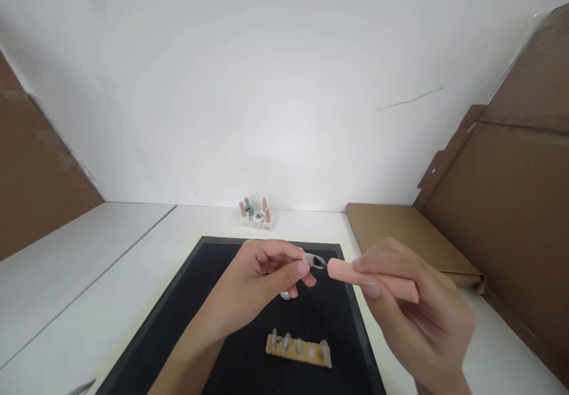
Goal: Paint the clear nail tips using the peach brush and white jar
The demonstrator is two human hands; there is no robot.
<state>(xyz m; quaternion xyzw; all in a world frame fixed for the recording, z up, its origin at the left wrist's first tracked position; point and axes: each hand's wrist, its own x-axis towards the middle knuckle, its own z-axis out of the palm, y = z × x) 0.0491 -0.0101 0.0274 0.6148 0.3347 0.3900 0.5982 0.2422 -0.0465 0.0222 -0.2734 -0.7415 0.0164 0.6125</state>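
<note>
Left hand [267, 273]: it is pinching a clear nail tip [307, 258] between the thumb and the fingers.
Right hand [422, 312]: it is gripping the long pink handle of a brush [373, 279], with thumb and fingers pressing on it.
Brush end: its dark hairs are pointing to the left hand and are overlapping the nail tip; whether they are touching it, one cannot tell.
Place of nail tip: it is hanging above the black mat [186, 306], between the two hands.
Yellow strip [302, 357]: it is lying on the mat, nearer than the hands, and is carrying several clear pieces [286, 341].
Small white thing [285, 295]: it is showing partly below the left fingers, which are hiding the rest.
Bottles [267, 217]: they are standing near the white wall [284, 98], behind the mat; some are having pink caps.
Flat cardboard box [400, 229]: it is lying on the white table [146, 247], at the right.
</note>
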